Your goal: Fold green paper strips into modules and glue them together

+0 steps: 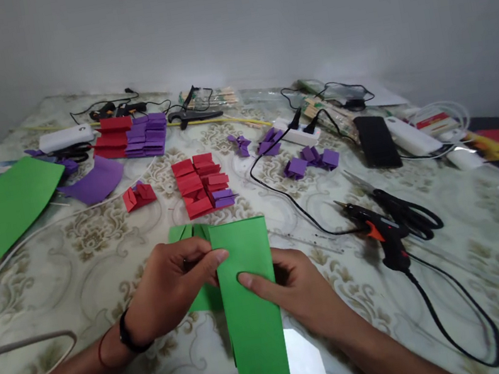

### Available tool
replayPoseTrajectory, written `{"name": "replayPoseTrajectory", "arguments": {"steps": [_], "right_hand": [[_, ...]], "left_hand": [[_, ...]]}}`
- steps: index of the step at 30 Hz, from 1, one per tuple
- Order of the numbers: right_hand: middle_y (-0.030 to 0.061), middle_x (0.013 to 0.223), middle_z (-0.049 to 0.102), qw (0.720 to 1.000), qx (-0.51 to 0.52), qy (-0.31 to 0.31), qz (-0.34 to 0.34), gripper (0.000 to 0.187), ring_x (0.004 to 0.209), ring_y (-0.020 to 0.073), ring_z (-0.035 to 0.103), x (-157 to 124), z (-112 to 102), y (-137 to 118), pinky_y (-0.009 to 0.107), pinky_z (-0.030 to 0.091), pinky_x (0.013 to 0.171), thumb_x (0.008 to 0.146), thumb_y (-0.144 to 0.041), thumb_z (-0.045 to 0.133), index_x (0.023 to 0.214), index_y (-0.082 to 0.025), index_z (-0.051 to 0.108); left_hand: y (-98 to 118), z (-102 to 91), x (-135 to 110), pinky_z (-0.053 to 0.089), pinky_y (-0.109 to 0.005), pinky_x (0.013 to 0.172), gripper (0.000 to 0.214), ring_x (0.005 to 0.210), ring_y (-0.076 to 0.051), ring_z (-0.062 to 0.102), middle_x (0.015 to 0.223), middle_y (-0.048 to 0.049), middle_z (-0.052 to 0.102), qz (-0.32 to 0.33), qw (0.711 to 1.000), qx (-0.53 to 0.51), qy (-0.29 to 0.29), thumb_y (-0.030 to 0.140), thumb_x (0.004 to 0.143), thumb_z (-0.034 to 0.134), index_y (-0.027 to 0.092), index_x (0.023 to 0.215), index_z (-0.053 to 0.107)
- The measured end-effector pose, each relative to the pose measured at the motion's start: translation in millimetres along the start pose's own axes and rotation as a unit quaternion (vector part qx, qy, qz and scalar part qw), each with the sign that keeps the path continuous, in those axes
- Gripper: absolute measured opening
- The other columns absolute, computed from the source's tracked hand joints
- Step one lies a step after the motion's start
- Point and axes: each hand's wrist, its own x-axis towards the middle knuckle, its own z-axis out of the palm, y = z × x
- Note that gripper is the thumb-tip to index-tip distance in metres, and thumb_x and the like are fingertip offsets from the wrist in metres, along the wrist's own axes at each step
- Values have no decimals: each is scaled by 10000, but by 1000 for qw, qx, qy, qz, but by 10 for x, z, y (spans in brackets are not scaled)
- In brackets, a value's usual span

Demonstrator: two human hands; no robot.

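A folded strip of green paper point(255, 326) is held upright between my hands near the table's front edge. My left hand point(174, 282) pinches its left edge, thumb in front and fingers mostly hidden behind. With its thumb pressed on the front, my right hand point(294, 281) grips the right side; its other fingers are behind the paper. Behind the strip and my left hand lies another green piece point(206, 299), partly covered. Just beyond stands a group of folded red papers point(189, 184) with a purple piece point(223, 198) at its corner.
To the right lie a hot glue gun point(381, 232), its cord looping forward, and black scissors point(409, 211). A phone point(376, 141) and a power strip point(298, 133) are farther back. A large green sheet point(0, 216) and a purple sheet point(97, 179) lie left.
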Motion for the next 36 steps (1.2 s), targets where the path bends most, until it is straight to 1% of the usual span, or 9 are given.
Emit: {"name": "replayPoseTrajectory", "arguments": {"steps": [6, 10, 16, 18, 20, 22, 23, 27, 36], "right_hand": [[57, 944, 816, 999, 11, 31, -25, 358, 853, 227, 750, -13, -21, -48, 319, 622, 739, 926, -550, 766, 1034, -212, 812], [43, 860, 802, 997, 34, 64, -8, 342, 738, 199, 728, -16, -38, -32, 303, 614, 662, 901, -555, 799, 943, -215, 802], [34, 816, 791, 997, 53, 63, 6, 311, 681, 178, 704, -22, -46, -24, 290, 593, 625, 890, -521, 817, 932, -213, 793], [36, 817, 788, 997, 53, 59, 13, 311, 695, 178, 702, -22, -48, -25, 284, 586, 628, 891, -519, 815, 930, -211, 790], [37, 817, 781, 997, 48, 53, 18, 314, 701, 173, 695, -22, -46, -24, 273, 571, 625, 892, -518, 813, 903, -206, 781], [35, 816, 772, 998, 42, 48, 24, 315, 696, 165, 681, -22, -40, -20, 262, 553, 612, 896, -514, 809, 888, -200, 776], [34, 815, 766, 998, 40, 47, 26, 317, 691, 161, 674, -21, -38, -18, 258, 545, 603, 898, -513, 806, 885, -198, 775], [36, 827, 764, 998, 38, 44, 27, 312, 696, 163, 673, -13, -37, -19, 258, 545, 598, 903, -506, 800, 904, -194, 778], [48, 866, 794, 998, 41, 46, 30, 272, 750, 173, 716, -12, -45, -19, 266, 590, 671, 912, -469, 803, 933, -198, 796]], "left_hand": [[24, 28, 0, 420, -242, 539, 374, 555, -133, 601, 595, 5, 697, 0, 1000, 14, -24, 407, 973, 668, 188, 673, 718], [15, 71, -17, 416, -251, 526, 386, 544, -138, 589, 588, -4, 688, -22, 998, -7, -52, 409, 966, 667, 185, 653, 698], [-35, 87, -25, 465, -244, 551, 370, 588, -143, 630, 625, -7, 693, -52, 994, -55, -76, 413, 966, 685, 184, 677, 712], [-49, 87, -13, 506, -238, 571, 299, 618, -147, 653, 658, 0, 698, -50, 994, -72, -58, 403, 953, 709, 186, 749, 735], [-54, 85, 3, 559, -243, 594, 183, 642, -157, 684, 690, 15, 710, -50, 993, -101, -24, 381, 917, 757, 201, 945, 776], [-50, 81, 18, 591, -247, 596, 293, 631, -158, 694, 697, 28, 717, -48, 992, -119, 6, 354, 878, 799, 218, 1136, 776], [-48, 79, 23, 598, -244, 593, 324, 622, -155, 694, 696, 28, 724, -46, 992, -119, 11, 344, 867, 811, 220, 1165, 781], [-43, 76, 32, 628, -239, 610, 229, 647, -160, 730, 731, 2, 777, -38, 994, -106, 10, 332, 870, 812, 218, 1066, 840], [-26, 73, 8, 642, -205, 623, 177, 684, -154, 778, 817, -11, 846, -22, 995, -101, 12, 274, 898, 800, 229, 1062, 850]]}}
